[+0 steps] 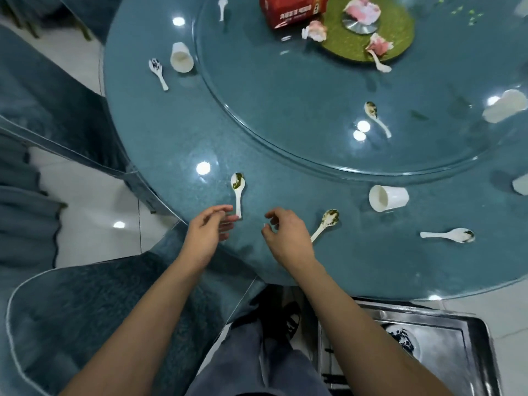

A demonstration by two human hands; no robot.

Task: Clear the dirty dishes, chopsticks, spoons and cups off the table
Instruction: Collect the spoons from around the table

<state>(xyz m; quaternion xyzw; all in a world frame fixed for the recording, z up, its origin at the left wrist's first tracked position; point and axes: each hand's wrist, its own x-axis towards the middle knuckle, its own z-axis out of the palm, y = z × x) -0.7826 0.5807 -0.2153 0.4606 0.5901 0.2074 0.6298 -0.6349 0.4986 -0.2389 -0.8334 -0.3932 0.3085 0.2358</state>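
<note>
Viewing: through the head camera I look down on a round blue table [171, 144] carrying a glass turntable [285, 81].
Left hand [207, 235]: fingers loosely bent, tips at the handle end of the near spoon [238, 195], white with a soiled bowl; I cannot tell whether they touch it.
Right hand [285, 238]: fingers curled inward, holding nothing that I can see, just beside the second spoon [328, 221].
Other spoons: third spoon [448, 235] further right; turntable spoon [377, 118] on the glass; far-left spoon [158, 72].
Cups: tipped cup [388, 198] on its side, right of my hands; far-left cup [181, 57]; turntable cup [504, 105].
Centre: red box [294, 10] touching a green mat [368, 32].
Lower right, off the table: metal tray [457, 367] holding a patterned dish [400, 338].
</note>
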